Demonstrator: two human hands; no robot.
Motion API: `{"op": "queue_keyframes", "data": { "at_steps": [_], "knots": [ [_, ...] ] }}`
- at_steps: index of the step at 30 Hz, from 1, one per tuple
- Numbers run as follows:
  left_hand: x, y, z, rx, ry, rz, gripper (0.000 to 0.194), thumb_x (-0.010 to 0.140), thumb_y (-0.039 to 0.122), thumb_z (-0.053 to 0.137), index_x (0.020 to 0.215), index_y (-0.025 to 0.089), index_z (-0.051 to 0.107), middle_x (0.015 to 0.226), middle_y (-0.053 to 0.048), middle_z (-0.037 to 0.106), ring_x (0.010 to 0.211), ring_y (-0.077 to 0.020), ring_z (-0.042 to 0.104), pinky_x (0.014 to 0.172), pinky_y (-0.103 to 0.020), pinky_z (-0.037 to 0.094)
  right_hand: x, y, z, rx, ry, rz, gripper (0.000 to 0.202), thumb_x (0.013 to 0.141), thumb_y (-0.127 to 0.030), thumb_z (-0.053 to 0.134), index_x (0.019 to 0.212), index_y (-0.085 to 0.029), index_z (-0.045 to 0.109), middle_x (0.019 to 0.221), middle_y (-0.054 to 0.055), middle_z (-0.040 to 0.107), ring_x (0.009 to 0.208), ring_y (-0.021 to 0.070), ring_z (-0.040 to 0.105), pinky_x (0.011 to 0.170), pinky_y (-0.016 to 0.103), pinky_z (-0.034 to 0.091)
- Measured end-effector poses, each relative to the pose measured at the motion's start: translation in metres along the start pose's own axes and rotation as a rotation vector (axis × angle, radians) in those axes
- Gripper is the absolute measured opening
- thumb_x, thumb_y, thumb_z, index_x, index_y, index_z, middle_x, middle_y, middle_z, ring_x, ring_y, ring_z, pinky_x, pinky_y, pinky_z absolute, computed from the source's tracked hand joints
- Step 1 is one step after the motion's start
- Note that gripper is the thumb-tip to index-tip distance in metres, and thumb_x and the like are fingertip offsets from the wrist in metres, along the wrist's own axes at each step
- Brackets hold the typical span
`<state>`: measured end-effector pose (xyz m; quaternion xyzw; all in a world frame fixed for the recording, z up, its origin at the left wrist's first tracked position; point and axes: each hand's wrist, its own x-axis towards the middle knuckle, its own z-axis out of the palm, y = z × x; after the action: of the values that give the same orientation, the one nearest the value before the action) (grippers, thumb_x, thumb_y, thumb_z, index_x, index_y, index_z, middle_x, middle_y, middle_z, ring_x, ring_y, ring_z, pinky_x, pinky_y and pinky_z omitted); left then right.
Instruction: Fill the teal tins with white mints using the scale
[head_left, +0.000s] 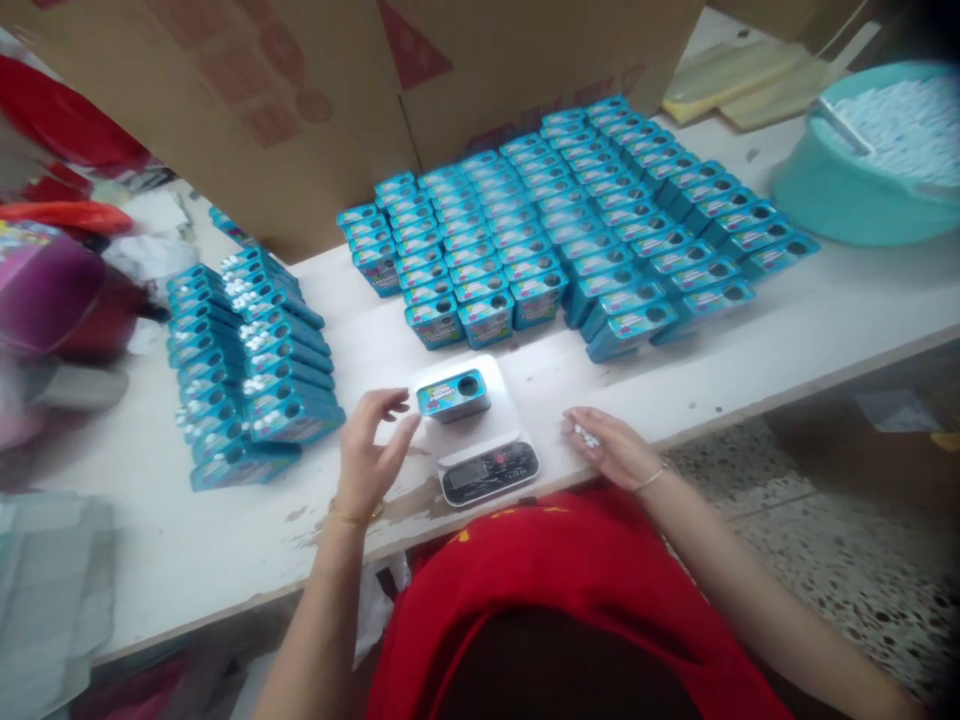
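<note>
A blue tin [454, 398] with a round dark hole in its top stands on a white digital scale [501, 410], whose black panel faces me. Just left of the tin, my left hand [373, 440] is held with fingers apart and nothing in it. My right hand [619, 450] is to the right of the scale, near the table edge, its fingers curled around several small white pellets [587, 437]. What exactly the pellets are, I cannot tell.
Rows of blue tins [487, 310] fill the table behind the scale. More tins [289, 415] with white pellets on their tops stand at left. A turquoise tub [832, 190] of white pellets is at far right. A large cardboard box [315, 120] stands behind.
</note>
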<state>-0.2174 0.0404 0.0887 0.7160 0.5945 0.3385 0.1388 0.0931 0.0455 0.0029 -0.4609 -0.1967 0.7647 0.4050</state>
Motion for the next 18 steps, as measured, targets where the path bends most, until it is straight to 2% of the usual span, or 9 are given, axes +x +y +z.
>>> {"op": "queue_keyframes", "data": {
  "at_steps": [3, 7, 12, 18],
  "knots": [
    [0.013, 0.013, 0.004, 0.005, -0.076, 0.091, 0.042, 0.078, 0.038, 0.063, 0.114, 0.02, 0.052, 0.106, -0.008, 0.059, 0.095, -0.0199, 0.057, 0.078, -0.033, 0.049, 0.001, 0.001, -0.001, 0.009, -0.005, -0.004, 0.027, 0.07, -0.035, 0.073, 0.086, -0.016, 0.062, 0.073, 0.0, 0.059, 0.05, 0.0049, 0.04, 0.039, 0.017, 0.029],
    [0.02, 0.018, 0.015, -0.005, -0.137, 0.106, 0.053, 0.074, 0.041, 0.068, 0.118, 0.02, 0.049, 0.114, -0.01, 0.057, 0.104, -0.0231, 0.054, 0.089, -0.037, 0.046, 0.0, 0.001, 0.0, 0.022, 0.012, 0.001, 0.027, 0.07, -0.035, 0.074, 0.086, -0.016, 0.063, 0.073, 0.0, 0.059, 0.051, 0.005, 0.043, 0.038, 0.017, 0.029],
    [0.017, 0.007, 0.023, -0.028, -0.142, 0.078, 0.046, 0.077, 0.035, 0.065, 0.117, 0.02, 0.048, 0.112, -0.008, 0.058, 0.103, -0.0211, 0.055, 0.089, -0.035, 0.045, 0.0, 0.001, 0.001, 0.016, 0.015, 0.003, 0.027, 0.071, -0.035, 0.073, 0.087, -0.016, 0.064, 0.073, 0.0, 0.059, 0.049, 0.0048, 0.043, 0.037, 0.017, 0.029],
    [0.018, 0.001, 0.022, -0.041, -0.181, 0.068, 0.038, 0.078, 0.034, 0.064, 0.11, 0.019, 0.05, 0.106, -0.007, 0.059, 0.098, -0.0201, 0.056, 0.088, -0.034, 0.046, -0.001, -0.001, 0.002, 0.007, 0.022, 0.02, 0.026, 0.07, -0.034, 0.074, 0.086, -0.016, 0.064, 0.071, 0.0, 0.059, 0.049, 0.0041, 0.043, 0.037, 0.016, 0.03]
  ]
}}
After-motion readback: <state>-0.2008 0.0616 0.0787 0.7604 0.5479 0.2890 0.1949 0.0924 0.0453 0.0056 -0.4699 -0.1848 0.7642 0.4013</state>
